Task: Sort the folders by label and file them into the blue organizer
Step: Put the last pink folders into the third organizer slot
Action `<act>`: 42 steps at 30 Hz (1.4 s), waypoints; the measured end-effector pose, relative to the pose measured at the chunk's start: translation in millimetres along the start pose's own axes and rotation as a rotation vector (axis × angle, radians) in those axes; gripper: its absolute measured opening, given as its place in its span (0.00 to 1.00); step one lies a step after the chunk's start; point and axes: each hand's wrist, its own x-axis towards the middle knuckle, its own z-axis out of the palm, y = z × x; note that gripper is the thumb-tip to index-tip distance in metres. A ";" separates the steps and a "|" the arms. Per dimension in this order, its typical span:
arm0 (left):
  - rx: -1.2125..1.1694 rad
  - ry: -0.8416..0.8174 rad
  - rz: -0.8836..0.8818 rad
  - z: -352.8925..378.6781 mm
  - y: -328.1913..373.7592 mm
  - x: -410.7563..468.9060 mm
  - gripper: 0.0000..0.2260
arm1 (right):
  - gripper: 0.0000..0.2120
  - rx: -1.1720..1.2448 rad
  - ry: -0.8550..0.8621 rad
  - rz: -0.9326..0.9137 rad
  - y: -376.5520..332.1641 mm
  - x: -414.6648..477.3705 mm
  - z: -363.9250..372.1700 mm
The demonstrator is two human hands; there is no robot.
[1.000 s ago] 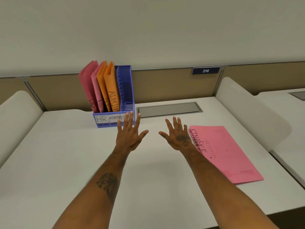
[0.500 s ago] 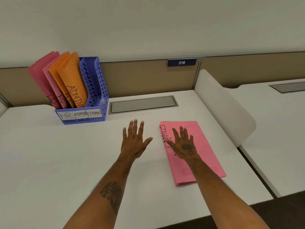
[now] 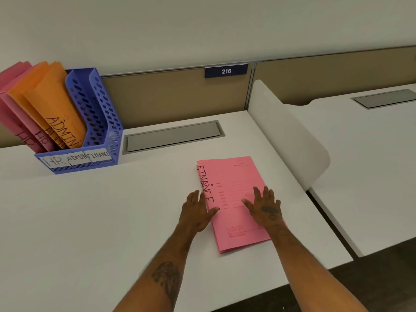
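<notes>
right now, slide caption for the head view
Left hand and right hand at pink FINANCE folder, blue organizer at back left.

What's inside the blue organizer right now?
Two pink paper HR folders and two orange ADMIN folders stand in the blue perforated plastic organizer; the rightmost slot shows none, its floor hidden.

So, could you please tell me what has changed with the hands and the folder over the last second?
Both hands moved onto the pink FINANCE folder: the left hand came to its left edge, thumb on the cover, and the right hand rests flat on top. The folder stayed flat on the desk, and the blue organizer holds the same HR and ADMIN folders, FINANCE slot empty.
</notes>
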 end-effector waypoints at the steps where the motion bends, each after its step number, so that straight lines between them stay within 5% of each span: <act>1: -0.013 -0.007 -0.008 2.5 2.9 0.5 0.38 | 0.38 0.017 -0.004 0.023 3.1 0.2 2.5; 9: -0.230 -0.043 -0.239 14.0 26.5 6.9 0.30 | 0.37 0.142 -0.013 0.132 8.7 -2.7 12.8; 17: -0.360 0.012 -0.276 12.5 39.8 7.0 0.30 | 0.41 0.349 0.089 0.291 1.2 0.1 6.6; 23: -0.968 0.048 -0.304 -5.3 55.7 6.9 0.30 | 0.41 0.360 0.120 0.303 2.4 2.6 3.5; 29: -1.074 0.132 -0.263 -10.2 72.4 4.2 0.26 | 0.41 0.376 0.091 0.298 -1.3 1.8 -5.4; 42: -0.937 0.387 -0.053 -82.1 52.9 -11.2 0.13 | 0.38 0.546 0.287 -0.163 -154.4 4.4 -120.5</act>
